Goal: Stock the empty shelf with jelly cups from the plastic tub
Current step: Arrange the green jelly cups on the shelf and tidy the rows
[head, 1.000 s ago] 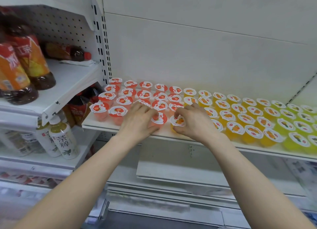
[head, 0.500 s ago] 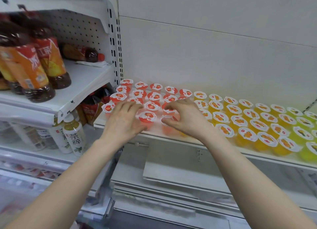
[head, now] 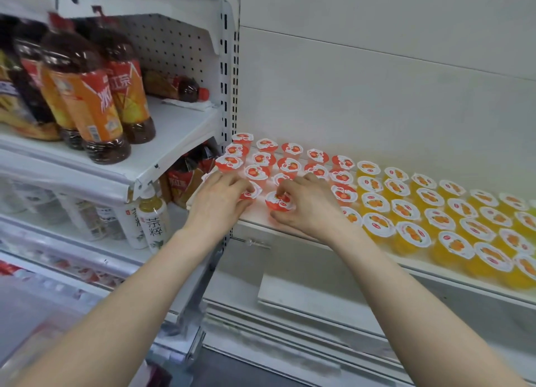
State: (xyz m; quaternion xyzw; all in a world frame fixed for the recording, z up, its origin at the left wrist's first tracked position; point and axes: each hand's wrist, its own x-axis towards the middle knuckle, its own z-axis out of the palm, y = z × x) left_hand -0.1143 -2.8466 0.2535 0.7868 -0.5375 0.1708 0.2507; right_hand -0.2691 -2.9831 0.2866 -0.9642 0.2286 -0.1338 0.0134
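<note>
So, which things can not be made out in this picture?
Plastic tub: outside the head view.
Left hand: its back hides most of the red cup beneath, and whether its grip closes.
Yellow cups: rows cut off by the right edge.
Lid print: too small and blurred.
Tea bottles: cut off by the left edge.

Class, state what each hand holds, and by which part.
Left hand grips a red cup by its rim; right hand pinches a second red cup by its sides.

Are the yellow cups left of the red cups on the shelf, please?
No, the yellow cups sit right of the red cups.
</note>
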